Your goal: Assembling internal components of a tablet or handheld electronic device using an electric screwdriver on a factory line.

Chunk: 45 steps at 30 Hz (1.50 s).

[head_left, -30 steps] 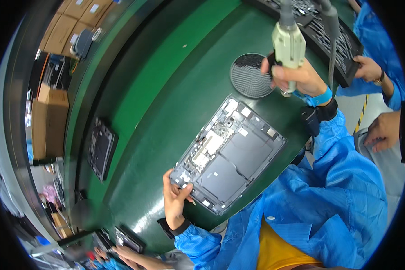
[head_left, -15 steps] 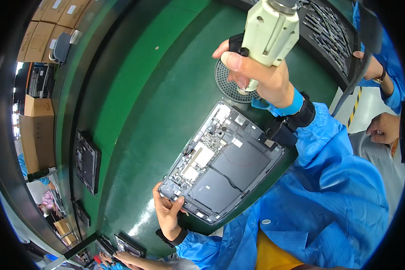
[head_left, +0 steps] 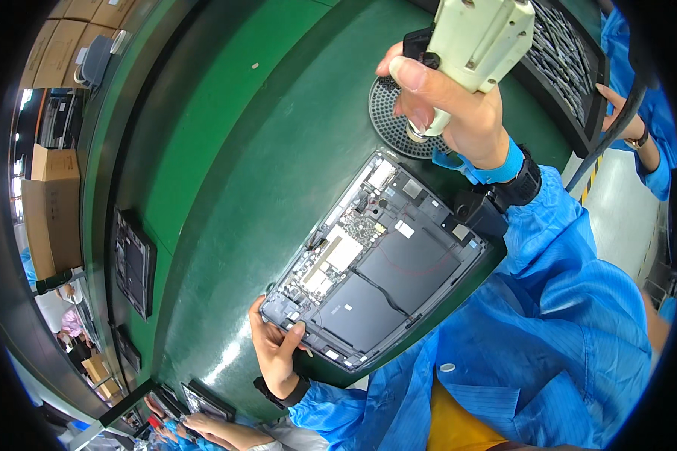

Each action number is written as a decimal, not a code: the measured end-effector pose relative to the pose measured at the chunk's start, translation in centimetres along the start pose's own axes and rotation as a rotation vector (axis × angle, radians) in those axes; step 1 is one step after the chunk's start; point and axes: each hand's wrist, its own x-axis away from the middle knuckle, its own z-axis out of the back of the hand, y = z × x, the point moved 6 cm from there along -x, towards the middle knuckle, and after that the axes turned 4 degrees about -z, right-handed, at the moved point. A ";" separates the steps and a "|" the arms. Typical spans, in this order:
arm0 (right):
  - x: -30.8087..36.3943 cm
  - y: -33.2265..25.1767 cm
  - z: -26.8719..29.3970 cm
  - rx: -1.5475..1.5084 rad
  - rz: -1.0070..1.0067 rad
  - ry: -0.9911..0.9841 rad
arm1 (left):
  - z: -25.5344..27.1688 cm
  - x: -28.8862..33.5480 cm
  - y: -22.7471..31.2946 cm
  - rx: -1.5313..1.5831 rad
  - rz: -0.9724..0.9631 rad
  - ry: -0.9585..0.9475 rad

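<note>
An opened laptop base lies tilted on the green work surface, with its circuit board, flat black battery and cables exposed. My left hand holds its near left corner, thumb on top and fingers around the edge. My right hand is closed around a pale green electric screwdriver with a black lever. The screwdriver's nose points down over a round plate full of small holes, just beyond the laptop. Whether the tip touches the plate, I cannot tell. The fingers wrapped behind the tool are partly hidden.
A black tray of dark narrow strips stands at the far right, next to another person's hand. More opened laptop bases rest along the left strip. At lower left are another person's hands. Cardboard boxes stand beyond the left edge.
The right hand and the screwdriver sit slightly further right, still over the holed plate. The left hand keeps its hold on the laptop corner. One of the other person's hands at right is gone from view.
</note>
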 end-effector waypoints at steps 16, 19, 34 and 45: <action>1.9 -5.6 -2.0 -0.162 0.130 -0.430 | 0.8 0.1 -0.1 -0.024 0.048 -0.089; 4.8 -5.8 -7.9 -0.225 0.121 -0.651 | 1.1 0.0 -0.4 -0.003 0.005 -0.089; 14.5 0.6 -24.0 -0.120 -0.083 -0.743 | 1.9 0.7 -0.8 -0.185 -0.276 0.010; 14.7 0.5 -24.0 -0.103 -0.050 -0.757 | 1.8 0.6 -0.7 -0.191 -0.309 0.018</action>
